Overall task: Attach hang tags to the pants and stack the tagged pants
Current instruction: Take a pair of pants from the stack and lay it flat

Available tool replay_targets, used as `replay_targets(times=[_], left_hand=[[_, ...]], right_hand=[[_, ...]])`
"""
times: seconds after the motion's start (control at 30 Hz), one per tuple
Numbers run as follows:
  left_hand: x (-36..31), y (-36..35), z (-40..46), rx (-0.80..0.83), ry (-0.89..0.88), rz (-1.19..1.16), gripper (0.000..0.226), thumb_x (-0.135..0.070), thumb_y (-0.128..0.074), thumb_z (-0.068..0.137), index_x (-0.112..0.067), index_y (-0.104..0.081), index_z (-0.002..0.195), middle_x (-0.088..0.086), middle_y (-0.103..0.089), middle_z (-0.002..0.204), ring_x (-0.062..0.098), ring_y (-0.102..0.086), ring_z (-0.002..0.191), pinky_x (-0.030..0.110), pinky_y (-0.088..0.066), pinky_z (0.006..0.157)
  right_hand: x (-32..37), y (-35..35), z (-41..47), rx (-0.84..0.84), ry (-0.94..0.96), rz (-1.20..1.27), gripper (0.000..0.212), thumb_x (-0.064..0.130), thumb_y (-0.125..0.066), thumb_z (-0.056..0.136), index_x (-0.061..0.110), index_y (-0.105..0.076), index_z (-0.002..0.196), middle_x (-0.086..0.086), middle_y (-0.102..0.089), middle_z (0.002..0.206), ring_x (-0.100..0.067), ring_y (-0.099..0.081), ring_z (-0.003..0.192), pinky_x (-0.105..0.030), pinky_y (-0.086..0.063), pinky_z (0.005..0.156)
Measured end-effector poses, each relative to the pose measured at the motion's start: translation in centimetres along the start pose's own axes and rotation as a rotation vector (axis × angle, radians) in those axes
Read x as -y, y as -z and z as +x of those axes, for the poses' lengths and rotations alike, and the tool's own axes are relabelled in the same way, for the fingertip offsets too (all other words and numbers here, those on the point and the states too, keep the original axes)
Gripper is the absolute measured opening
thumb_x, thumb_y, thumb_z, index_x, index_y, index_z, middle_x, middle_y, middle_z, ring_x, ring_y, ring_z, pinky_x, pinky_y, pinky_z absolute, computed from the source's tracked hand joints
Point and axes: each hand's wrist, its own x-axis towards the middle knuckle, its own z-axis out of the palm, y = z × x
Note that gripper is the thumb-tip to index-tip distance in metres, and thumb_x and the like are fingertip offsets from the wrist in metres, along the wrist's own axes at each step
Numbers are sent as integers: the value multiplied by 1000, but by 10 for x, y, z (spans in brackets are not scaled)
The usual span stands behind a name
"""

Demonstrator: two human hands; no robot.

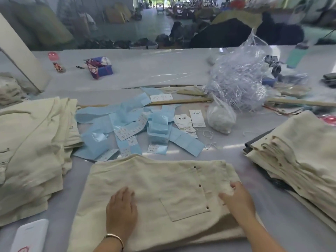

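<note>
The cream pants (160,195) lie folded at the near edge of the tabletop (272,230). The left hand (121,210) presses flat on them; the right hand (237,198) pinches their right edge. Tugging there could drag the fold crooked or skew the stack (298,160) at the right edge. The white hang tags (192,120) mid-table carry two printed characters, too small to read.

Cream pants (163,195) flat in front, tags waiting beyond

The folded pair lies back pocket up, dark rivets at the pocket corners. White hang tags (190,120) sit in a loose bunch further out, strings trailing. One cream stack (32,151) lies left, another (298,153) right.
</note>
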Motion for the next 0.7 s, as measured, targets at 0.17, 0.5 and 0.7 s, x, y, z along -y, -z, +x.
replay_targets(times=[0.17,0.5,0.7], left_hand=[[-86,-6,9,177,112,-668,20,0,-64,84,-19,-68,81,-6,-68,83,9,-62,78,28,-49,74],[-180,-34,42,378,179,-864,7,-25,-76,78,-22,-73,72,-10,-60,59,5,-50,55,19,-42,55],[-188,-48,55,218,207,-740,17,-16,-65,88,-21,-55,75,-9,-48,59,12,-43,54,29,-35,56]], right_hand=[[19,-10,-13,14,217,228,29,1,-70,72,18,-65,94,6,-67,89,-14,-63,80,-25,-43,66],[7,-9,-27,195,739,-24,22,30,-62,79,23,-77,93,9,-68,98,-16,-63,89,-38,-46,81],[-22,18,17,-98,145,206,24,8,-71,80,11,-64,102,-3,-59,97,-22,-56,92,-29,-43,75]])
